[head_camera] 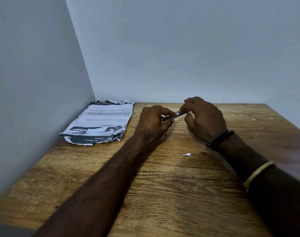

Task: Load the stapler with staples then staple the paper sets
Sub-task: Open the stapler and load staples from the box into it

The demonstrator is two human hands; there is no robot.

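Above the table (163,194), both hands' grip holds, seemingly, a stapler (175,115).

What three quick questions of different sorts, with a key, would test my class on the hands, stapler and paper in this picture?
1. True or false: both hands hold the stapler above the table.
2. Where does the paper stack lie? A) in the corner by the left wall B) under the right hand C) on the floor
3. Which wrist wears the black band?

Key: 1 true, the left hand grips one end and the right hand's fingertips the other; 2 A; 3 the right.
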